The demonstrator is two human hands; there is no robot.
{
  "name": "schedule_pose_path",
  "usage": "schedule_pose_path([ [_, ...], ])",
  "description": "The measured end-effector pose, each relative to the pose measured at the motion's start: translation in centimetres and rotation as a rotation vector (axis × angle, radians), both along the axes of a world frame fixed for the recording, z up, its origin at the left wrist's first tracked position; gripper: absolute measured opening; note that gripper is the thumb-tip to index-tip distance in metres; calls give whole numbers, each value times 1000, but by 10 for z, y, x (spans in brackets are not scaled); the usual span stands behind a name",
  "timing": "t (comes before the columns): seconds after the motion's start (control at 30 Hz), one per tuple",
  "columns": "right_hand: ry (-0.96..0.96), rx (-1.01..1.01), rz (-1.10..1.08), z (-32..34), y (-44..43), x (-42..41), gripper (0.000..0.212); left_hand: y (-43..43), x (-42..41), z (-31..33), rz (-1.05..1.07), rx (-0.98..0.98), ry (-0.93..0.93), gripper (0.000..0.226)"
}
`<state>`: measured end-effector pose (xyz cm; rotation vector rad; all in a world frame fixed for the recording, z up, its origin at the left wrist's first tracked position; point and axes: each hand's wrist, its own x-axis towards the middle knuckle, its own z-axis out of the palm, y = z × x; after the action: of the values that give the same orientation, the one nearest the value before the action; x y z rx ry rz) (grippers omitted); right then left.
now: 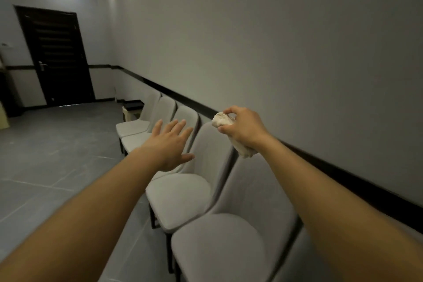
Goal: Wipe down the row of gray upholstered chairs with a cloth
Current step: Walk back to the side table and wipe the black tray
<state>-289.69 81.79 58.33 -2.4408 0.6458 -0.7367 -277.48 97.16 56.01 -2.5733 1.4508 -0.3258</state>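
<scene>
A row of gray upholstered chairs runs along the right wall, from the near right corner toward the far end of the room. My right hand grips a bunched cream cloth in the air, level with the top of a chair's backrest. One end of the cloth sticks out above my fingers and the other hangs below my wrist. My left hand hovers over the row with its fingers spread and straight, holding nothing.
A gray wall with a dark rail stands close behind the chairs. A small stool sits past the far chair. A dark door closes the far wall. Gray tiled floor spreads to the left.
</scene>
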Motion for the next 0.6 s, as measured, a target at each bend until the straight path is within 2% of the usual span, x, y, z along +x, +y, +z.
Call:
schedule_pose_path([
  [0.23,41,-13,90,11,-10,212,49,-1,210,14,119,-5,30,76],
  [0.47,5,74,152,-18,-27,445,48,-17,430,-13,156,18,2,78],
  [0.6,44,77,161,-11,-41,582,48,-24,568,-14,166,82,-18,74],
])
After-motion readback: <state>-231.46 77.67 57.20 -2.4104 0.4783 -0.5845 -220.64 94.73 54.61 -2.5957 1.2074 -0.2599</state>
